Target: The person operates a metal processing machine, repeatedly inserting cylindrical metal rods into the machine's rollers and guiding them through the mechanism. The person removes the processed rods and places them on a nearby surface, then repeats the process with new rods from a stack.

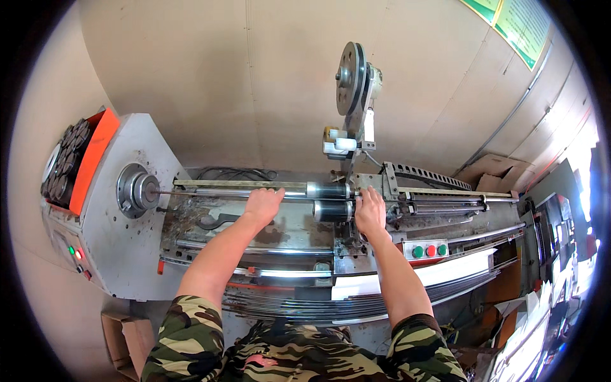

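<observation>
A thin metal rod (219,193) runs level from the round chuck (140,191) of a grey machine housing toward two dark rollers on a carriage. My left hand (263,207) is closed around the rod, left of the upper roller (326,190). Below that roller sits the lower roller (332,211), silver at its left end. My right hand (370,211) lies against the carriage just right of the rollers, its fingers bent over the line of the rod. What those fingers hold is hidden.
A large pulley wheel (349,79) stands on an arm behind the carriage. Green and red buttons (431,250) are by my right forearm. Several long rods (286,305) lie along the near side. An orange-edged bin (95,162) tops the housing; a cardboard box (127,340) is lower left.
</observation>
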`<action>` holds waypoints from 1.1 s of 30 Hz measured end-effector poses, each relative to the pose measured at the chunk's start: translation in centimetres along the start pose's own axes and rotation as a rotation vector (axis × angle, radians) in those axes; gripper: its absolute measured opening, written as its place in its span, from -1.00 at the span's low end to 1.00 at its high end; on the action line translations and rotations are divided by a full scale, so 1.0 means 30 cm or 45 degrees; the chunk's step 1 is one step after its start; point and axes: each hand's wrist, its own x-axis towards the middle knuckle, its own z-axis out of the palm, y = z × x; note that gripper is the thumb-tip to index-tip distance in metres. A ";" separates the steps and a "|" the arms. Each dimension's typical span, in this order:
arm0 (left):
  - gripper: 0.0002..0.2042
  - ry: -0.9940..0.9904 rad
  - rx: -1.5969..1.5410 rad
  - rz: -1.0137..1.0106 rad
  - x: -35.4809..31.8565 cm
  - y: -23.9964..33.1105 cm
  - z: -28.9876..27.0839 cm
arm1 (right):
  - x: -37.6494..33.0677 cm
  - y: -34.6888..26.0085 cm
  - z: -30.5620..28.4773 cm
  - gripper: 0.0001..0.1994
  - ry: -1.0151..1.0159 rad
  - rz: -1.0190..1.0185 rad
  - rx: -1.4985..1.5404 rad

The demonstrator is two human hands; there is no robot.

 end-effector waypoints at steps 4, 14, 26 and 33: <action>-0.63 -0.029 0.016 -0.003 0.019 0.034 0.013 | -0.008 0.005 -0.002 -0.67 -0.003 0.022 -0.005; -0.58 -0.037 0.045 -0.010 0.089 0.177 0.001 | 0.000 0.107 -0.030 -0.65 -0.033 -0.025 0.063; -0.65 -0.029 0.076 -0.080 0.215 0.418 -0.063 | 0.031 0.263 -0.118 -0.67 0.034 -0.066 0.345; -0.76 -0.023 0.088 -0.093 0.273 0.472 -0.024 | 0.052 0.323 -0.148 -0.67 0.040 -0.063 0.432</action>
